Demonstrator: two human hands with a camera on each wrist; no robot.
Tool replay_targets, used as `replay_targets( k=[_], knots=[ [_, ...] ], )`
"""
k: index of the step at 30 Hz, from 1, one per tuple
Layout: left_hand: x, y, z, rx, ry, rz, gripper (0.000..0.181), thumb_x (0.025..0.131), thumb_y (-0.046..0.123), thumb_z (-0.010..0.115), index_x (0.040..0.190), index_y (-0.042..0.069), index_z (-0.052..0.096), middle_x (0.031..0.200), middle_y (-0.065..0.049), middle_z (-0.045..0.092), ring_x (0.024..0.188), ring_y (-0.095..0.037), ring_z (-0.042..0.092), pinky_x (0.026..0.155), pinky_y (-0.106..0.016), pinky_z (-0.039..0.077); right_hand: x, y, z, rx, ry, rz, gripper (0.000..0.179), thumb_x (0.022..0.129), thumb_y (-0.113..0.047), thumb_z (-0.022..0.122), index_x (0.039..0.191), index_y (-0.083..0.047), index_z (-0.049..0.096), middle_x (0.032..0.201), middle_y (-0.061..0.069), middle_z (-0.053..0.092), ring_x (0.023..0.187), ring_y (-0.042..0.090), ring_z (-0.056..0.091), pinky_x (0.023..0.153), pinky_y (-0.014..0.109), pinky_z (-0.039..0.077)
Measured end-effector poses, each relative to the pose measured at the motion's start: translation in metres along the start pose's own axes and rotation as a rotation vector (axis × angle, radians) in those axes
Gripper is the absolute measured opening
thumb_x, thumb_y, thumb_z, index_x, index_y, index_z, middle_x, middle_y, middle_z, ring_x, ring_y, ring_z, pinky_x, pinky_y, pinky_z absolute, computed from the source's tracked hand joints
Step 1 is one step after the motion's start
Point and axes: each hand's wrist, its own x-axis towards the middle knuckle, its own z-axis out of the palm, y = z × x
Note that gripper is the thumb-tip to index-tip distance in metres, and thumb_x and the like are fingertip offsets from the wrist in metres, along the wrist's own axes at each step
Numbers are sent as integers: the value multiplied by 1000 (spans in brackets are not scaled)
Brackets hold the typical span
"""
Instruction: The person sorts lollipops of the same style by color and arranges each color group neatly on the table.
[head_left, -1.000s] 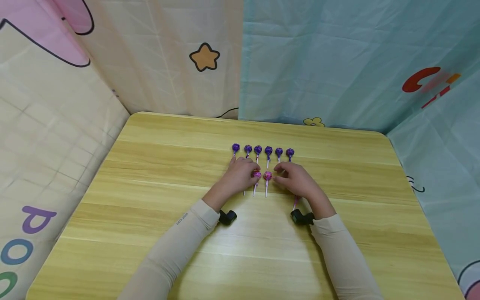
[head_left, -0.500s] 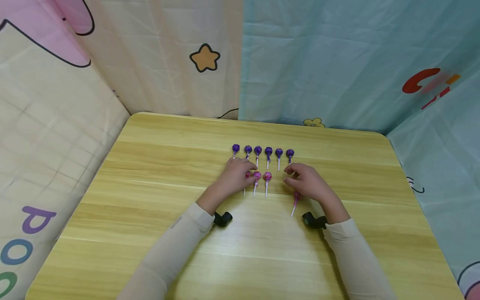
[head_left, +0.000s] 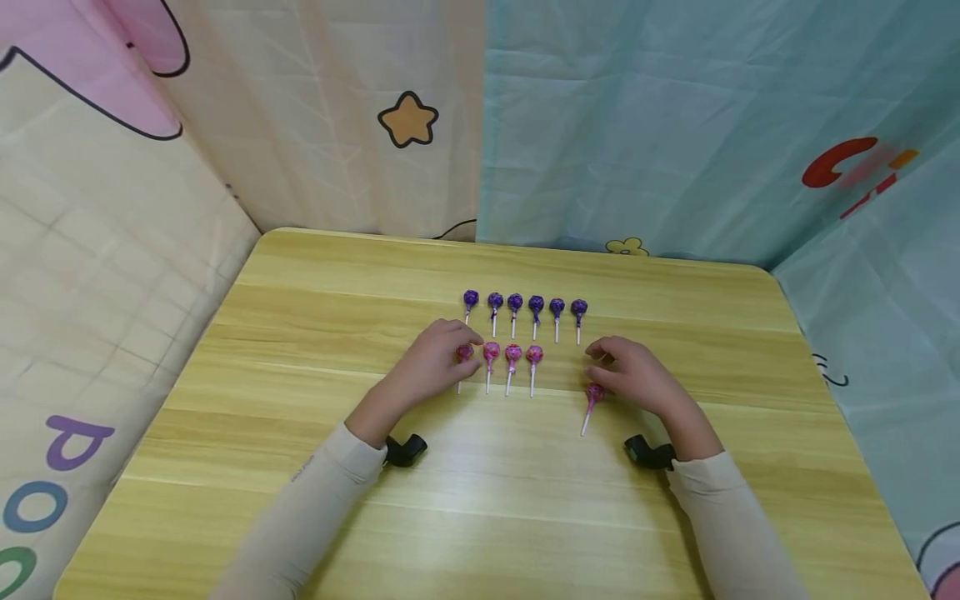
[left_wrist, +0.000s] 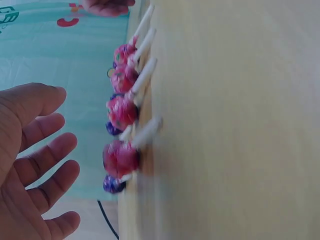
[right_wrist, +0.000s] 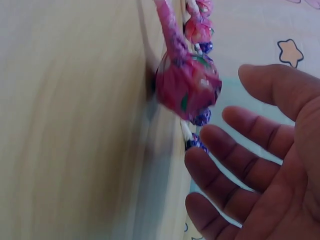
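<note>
My left hand (head_left: 429,365) hovers over the leftmost pink lollipop (head_left: 464,353), partly covering it, with thumb and fingers spread apart. The left wrist view has that hand (left_wrist: 37,160) beside the row of pink lollipops (left_wrist: 121,159), holding nothing. On the right, my other hand (head_left: 636,372) is just above a single pink lollipop (head_left: 594,394), which lies slanted and apart from the row. Its wrapped head (right_wrist: 187,85) appears large in the right wrist view, and the loosely bent fingers (right_wrist: 240,165) are off it. Several purple lollipops (head_left: 536,303) form a row behind the pink ones.
All the lollipops lie on a wood-grain table (head_left: 510,517), their sticks pointing toward the person. Printed curtains (head_left: 630,117) hang along the table's back and sides. A small black camera (head_left: 407,451) is worn at each wrist.
My left hand has moved left, uncovering more of the pink row, with the leftmost pink lollipop now further left. My right hand has drawn away to the right, exposing the slanted lollipop.
</note>
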Motion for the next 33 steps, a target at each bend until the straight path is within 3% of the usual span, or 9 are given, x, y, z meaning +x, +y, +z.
replay_targets(
  k=[6, 13, 20, 33],
  knots=[
    [-22, -14, -11, -9, 22, -63, 26, 91, 21, 74, 112, 7, 72, 112, -5, 67, 111, -26, 56, 99, -42, 45, -5, 2, -2, -3, -16, -20, 27, 93, -16, 69, 115, 0, 65, 111, 11, 66, 101, 29, 61, 88, 49, 50],
    [-42, -26, -17, -26, 17, -120, 32, 91, 23, 73, 116, 3, 70, 114, -8, 66, 112, -29, 56, 98, -45, 46, -10, 1, 0, 0, -39, -22, 28, 93, -17, 71, 115, -2, 65, 110, 9, 66, 101, 27, 61, 88, 49, 49],
    [-51, -31, -18, -27, 37, -114, 31, 90, 22, 74, 113, 3, 70, 112, -8, 67, 111, -31, 57, 98, -46, 46, -14, 4, 4, -21, -36, -9, 26, 93, -19, 71, 113, -3, 67, 108, 7, 66, 98, 26, 59, 88, 49, 49],
    [-64, -37, -25, -40, 34, -180, 34, 90, 23, 74, 116, 2, 69, 117, -11, 65, 114, -32, 56, 99, -48, 45, -20, 9, 11, -13, -20, -8, 24, 94, -22, 71, 111, -5, 68, 110, 7, 67, 103, 27, 60, 93, 51, 47]
  ],
)
